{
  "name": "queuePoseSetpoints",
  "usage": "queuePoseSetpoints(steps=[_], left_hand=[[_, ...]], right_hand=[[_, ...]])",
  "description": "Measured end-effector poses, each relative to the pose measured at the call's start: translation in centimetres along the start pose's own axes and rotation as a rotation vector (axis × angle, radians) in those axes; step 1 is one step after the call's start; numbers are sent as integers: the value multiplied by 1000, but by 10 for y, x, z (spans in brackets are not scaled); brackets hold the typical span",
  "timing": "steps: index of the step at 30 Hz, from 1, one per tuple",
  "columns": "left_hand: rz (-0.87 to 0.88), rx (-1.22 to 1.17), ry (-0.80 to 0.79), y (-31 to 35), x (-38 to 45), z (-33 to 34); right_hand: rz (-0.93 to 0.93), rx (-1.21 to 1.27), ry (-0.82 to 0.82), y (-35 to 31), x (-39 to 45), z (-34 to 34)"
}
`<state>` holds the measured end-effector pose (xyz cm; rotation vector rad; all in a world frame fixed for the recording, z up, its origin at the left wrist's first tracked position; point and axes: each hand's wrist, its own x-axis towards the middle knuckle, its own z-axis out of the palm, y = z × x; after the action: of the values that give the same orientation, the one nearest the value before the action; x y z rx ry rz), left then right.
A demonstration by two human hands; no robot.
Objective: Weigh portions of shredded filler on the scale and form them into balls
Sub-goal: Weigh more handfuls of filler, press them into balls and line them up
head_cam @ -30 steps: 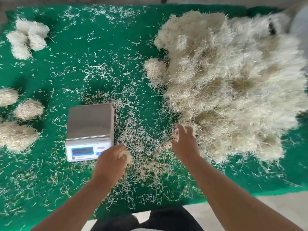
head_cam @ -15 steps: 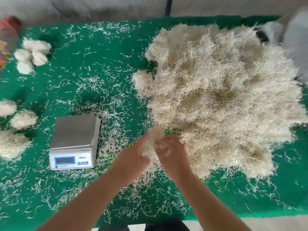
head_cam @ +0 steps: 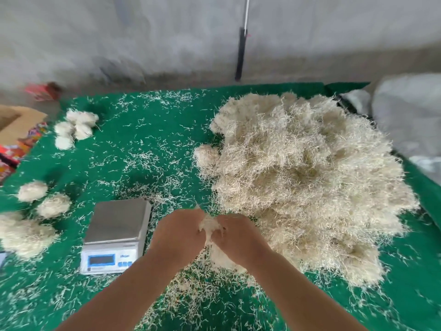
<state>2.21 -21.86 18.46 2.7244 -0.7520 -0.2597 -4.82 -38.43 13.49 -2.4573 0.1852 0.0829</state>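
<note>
A clump of pale shredded filler [head_cam: 210,229] is squeezed between my left hand [head_cam: 177,235] and my right hand [head_cam: 236,237], both curled round it above the green mat [head_cam: 148,149]. The big heap of filler [head_cam: 307,177] lies just right of my hands. A small scale [head_cam: 114,235] with a bare steel platform stands to the left of my left hand. Finished balls lie at the far left [head_cam: 53,205] and at the back left [head_cam: 76,127].
Loose shreds are scattered all over the mat. A cardboard box [head_cam: 16,123] and colourful packaging [head_cam: 14,149] sit off the mat's left edge. A grey-white sack [head_cam: 410,120] lies at the back right. A grey wall rises behind the mat.
My hands came together from apart and now press one clump between them near the heap's front edge. The camera has tilted up, showing the wall.
</note>
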Motion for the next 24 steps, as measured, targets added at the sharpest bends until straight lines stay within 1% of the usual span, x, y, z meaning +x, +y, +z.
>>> queuePoseSetpoints(steps=[2, 4, 7, 9, 11, 12, 14, 17, 19, 20, 21, 22, 23, 24], left_hand=[[12, 78, -9, 0, 2, -3], [9, 84, -64, 2, 3, -3], [-17, 20, -93, 3, 2, 1], [-22, -28, -91, -2, -2, 4], [-78, -136, -91, -11, -8, 4], [-130, -230, -79, -17, -10, 2], [-229, -402, 0, -33, -14, -10], [-317, -565, 142, -66, -22, -40], [-343, -631, 205, -83, -27, -64], [-339, -674, 199, -86, -30, -76], [-329, -728, 188, -86, -33, -86], [-319, -768, 173, -84, -35, -93], [-323, -790, 151, -82, -37, -97], [-346, -815, 127, -79, -36, -98]], right_hand=[[18, -38, 27, 0, 7, -3], [7, -102, 19, 2, 13, -4], [61, -111, 8, 9, 24, -1], [146, -115, 24, 18, 31, -6], [238, -203, 3, 29, 38, -15], [290, -226, -6, 34, 39, -19], [396, -188, 17, 50, 40, -25], [551, -161, 54, 78, 35, -35], [670, -155, -14, 88, 28, -42], [714, -156, -80, 86, 27, -45], [734, -153, -152, 76, 27, -46], [713, -131, -186, 56, 28, -48], [631, -81, -129, 31, 31, -48], [491, 3, 6, 2, 35, -46]])
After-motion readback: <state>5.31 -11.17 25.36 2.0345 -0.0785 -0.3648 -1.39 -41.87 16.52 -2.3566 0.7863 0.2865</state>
